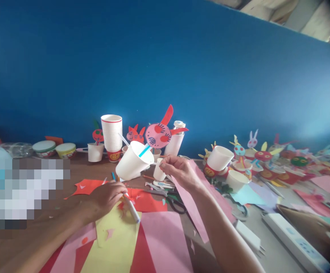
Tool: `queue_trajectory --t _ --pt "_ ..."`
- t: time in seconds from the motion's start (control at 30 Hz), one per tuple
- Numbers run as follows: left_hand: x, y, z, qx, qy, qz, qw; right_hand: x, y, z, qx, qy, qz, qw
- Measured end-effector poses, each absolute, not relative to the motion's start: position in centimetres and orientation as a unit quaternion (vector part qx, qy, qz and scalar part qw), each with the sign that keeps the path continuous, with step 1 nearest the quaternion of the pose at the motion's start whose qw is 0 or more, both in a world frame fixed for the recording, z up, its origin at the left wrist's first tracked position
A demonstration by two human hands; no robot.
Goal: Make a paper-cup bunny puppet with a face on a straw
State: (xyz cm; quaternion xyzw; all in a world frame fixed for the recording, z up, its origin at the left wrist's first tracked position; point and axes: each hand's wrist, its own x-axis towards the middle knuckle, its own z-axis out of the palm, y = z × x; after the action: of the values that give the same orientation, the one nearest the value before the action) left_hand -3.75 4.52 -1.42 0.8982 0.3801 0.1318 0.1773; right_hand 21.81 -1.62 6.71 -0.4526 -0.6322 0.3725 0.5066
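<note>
Head view: a white paper cup [130,163] is tilted above the table [78,170], a pink paper face [155,137] on a blue straw [144,150] rising from it. The left hand [112,192], curled closed about a marker [132,209], is just under its base; the right hand [180,172] pinches thumb and finger together beside it, on what I cannot tell. A steady base and light touch should spare the thin wall. Scissors [178,204] lie nearby.

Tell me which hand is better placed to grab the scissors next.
Probably your right hand: the scissors lie with black handles on its side, while your left hand has a marker at its fingertips.
</note>
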Motion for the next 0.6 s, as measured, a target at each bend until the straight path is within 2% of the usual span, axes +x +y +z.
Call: queue_trajectory --t 0.2,0.6 --pt "-2.9 2.7 -0.5 0.951 0.271 0.082 0.123 21.8 -1.6 6.8 -0.459 -0.63 0.375 0.503" --pt "-4.3 4.5 -0.5 0.954 0.261 0.076 0.128 22.1 -1.5 6.7 -0.45 -0.625 0.385 0.509"
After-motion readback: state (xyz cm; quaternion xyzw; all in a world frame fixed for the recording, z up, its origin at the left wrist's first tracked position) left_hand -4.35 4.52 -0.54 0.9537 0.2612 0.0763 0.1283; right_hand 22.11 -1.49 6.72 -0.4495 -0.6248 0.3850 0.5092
